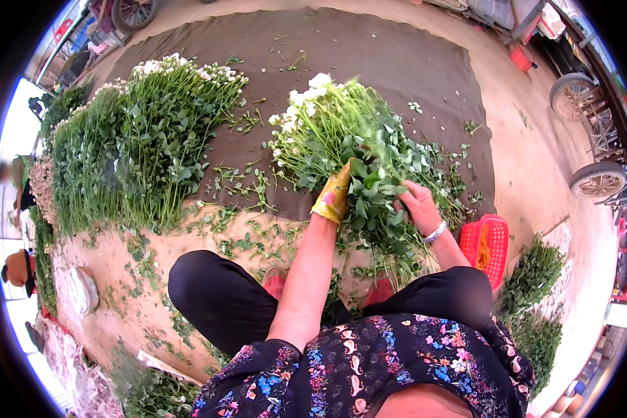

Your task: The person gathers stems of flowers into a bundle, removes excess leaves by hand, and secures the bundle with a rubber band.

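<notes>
My left hand (336,194), in a yellow patterned glove, reaches into a large bunch of white roses (313,125) with long leafy stems; its fingertips are hidden among the leaves. The bare right hand (419,205), with a silvery band at its wrist, has curled fingers at the leafy lower stems (379,204). Leaves partly cover those fingers, and whether they grip a stem is not plain. Blossoms point to the upper left and stem ends towards my feet. Part of the bunch is blurred.
Upright-looking rows of cut roses (151,125) cover the left of a dark ground cloth (397,47). Loose leaves litter cloth and floor. A red plastic basket (494,245) holds something yellow beside my right knee. More greenery (533,282) lies right. Wheeled carts (599,180) and a person (21,180) are farther off.
</notes>
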Action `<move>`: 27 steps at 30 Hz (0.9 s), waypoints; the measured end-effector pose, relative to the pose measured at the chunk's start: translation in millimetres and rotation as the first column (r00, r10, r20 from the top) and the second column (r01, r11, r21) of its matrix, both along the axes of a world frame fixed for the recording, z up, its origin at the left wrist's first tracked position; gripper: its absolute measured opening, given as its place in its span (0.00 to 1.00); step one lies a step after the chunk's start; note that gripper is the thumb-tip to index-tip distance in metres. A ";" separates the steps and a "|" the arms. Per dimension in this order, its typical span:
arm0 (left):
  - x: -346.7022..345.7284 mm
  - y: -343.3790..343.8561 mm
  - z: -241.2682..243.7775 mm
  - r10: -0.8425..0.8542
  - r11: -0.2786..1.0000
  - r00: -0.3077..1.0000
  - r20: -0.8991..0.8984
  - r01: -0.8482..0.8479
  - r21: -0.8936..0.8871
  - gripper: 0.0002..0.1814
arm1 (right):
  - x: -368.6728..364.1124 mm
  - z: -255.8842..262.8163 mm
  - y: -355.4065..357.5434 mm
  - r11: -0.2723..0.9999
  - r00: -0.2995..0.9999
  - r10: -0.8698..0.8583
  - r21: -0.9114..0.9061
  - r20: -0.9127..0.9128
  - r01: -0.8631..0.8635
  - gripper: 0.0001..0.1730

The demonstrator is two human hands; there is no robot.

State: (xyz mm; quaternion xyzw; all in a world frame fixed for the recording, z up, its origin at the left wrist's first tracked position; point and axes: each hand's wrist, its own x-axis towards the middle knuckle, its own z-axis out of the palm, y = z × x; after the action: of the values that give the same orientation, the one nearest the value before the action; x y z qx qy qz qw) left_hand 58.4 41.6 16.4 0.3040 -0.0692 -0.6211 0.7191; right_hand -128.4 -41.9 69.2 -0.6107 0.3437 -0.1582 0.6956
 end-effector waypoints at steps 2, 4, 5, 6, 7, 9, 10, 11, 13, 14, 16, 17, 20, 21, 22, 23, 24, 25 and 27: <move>-2.2 -7.9 -12.6 -0.067 0.998 0.990 0.121 0.069 -0.011 0.31 | -0.1 -18.4 1.4 0.986 0.992 0.125 -0.115 0.004 -0.124 0.11; -8.0 -6.7 -5.6 -0.010 0.998 0.958 0.286 0.028 -0.060 0.32 | 3.1 -12.4 7.9 0.978 0.979 0.197 -0.067 -0.045 -0.199 0.13; -6.9 -5.5 -4.3 0.007 0.997 0.921 0.390 0.025 -0.076 0.30 | 2.9 -18.5 6.4 0.969 0.976 0.217 -0.112 -0.025 -0.219 0.12; -18.1 -7.9 18.9 -0.025 0.994 0.965 0.260 0.052 -0.099 0.27 | -3.9 -27.6 0.6 0.962 0.975 0.222 -0.158 -0.015 -0.222 0.12; -24.0 -2.7 43.4 -0.042 0.992 0.991 0.129 0.057 -0.112 0.24 | -3.9 -29.3 0.9 0.951 0.971 0.241 -0.197 -0.001 -0.236 0.12; -13.7 -5.3 19.2 -0.112 0.993 0.987 0.119 0.115 -0.020 0.22 | -1.2 -31.5 -4.3 0.814 0.945 0.292 -0.481 -0.147 -0.326 0.14; -22.8 -6.5 39.0 -0.030 0.998 0.996 0.081 0.035 -0.052 0.22 | -1.6 -28.0 -3.1 0.850 0.945 0.302 -0.415 -0.124 -0.325 0.16; -23.7 -7.8 38.9 -0.042 0.998 0.995 0.092 0.038 0.054 0.24 | -2.0 -24.3 -1.9 0.882 0.947 0.307 -0.346 -0.099 -0.322 0.19; -5.1 -2.0 36.9 -0.023 0.992 0.996 0.089 0.012 0.126 0.24 | -5.2 -32.1 -5.5 0.905 0.893 0.417 -0.012 -0.172 -0.425 0.24; 3.8 3.1 41.4 -0.015 0.997 0.994 0.108 0.007 0.073 0.24 | -13.1 -45.0 -10.9 0.890 0.887 0.445 0.165 -0.121 -0.425 0.27; 37.7 22.7 40.5 0.048 0.999 0.992 0.119 -0.048 -0.002 0.25 | -23.4 -66.6 -11.2 0.858 0.820 0.491 0.328 -0.296 -0.395 0.24; 54.8 28.2 30.0 0.080 0.997 0.992 0.099 -0.078 -0.030 0.26 | -42.2 -92.8 -20.0 0.869 0.746 0.495 0.261 -0.444 -0.421 0.22; 117.7 67.6 -2.8 -0.111 0.904 0.962 -0.249 -0.006 -0.427 0.29 | -76.1 -144.6 -46.0 0.775 0.603 0.447 -0.051 -0.661 -0.630 0.21; 117.5 71.4 4.1 -0.069 0.902 0.968 -0.242 -0.043 -0.429 0.29 | -84.4 -135.5 -41.9 0.914 0.659 0.386 0.171 -0.646 -0.368 0.19; 118.5 76.9 16.3 -0.023 0.898 0.973 -0.230 -0.080 -0.432 0.29 | -84.8 -117.9 -42.1 0.909 0.668 0.414 0.247 -0.618 -0.336 0.18; 129.1 86.7 18.2 -0.054 0.891 0.967 -0.248 -0.066 -0.450 0.29 | -78.7 -99.3 -40.6 0.893 0.679 0.449 0.319 -0.581 -0.317 0.17; 135.2 92.8 19.2 -0.012 0.910 0.974 -0.228 -0.084 -0.406 0.29 | -70.5 -90.1 -40.3 0.886 0.671 0.462 0.269 -0.580 -0.378 0.16; 139.1 96.9 19.6 0.027 0.926 0.978 -0.208 -0.103 -0.363 0.30 | -59.2 -90.9 -38.9 0.890 0.694 0.432 0.147 -0.577 -0.432 0.16; 144.9 104.8 17.8 0.127 0.958 0.983 -0.133 -0.157 -0.242 0.30 | -24.6 -87.1 -24.2 0.915 0.822 0.315 -0.077 -0.475 -0.396 0.14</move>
State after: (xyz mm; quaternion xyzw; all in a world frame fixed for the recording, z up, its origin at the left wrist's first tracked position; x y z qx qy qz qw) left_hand 203.4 146.4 34.2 0.1781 -0.0834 -0.5705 0.7974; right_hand -153.0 -66.2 -17.8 -0.7417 0.3607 0.0921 0.5579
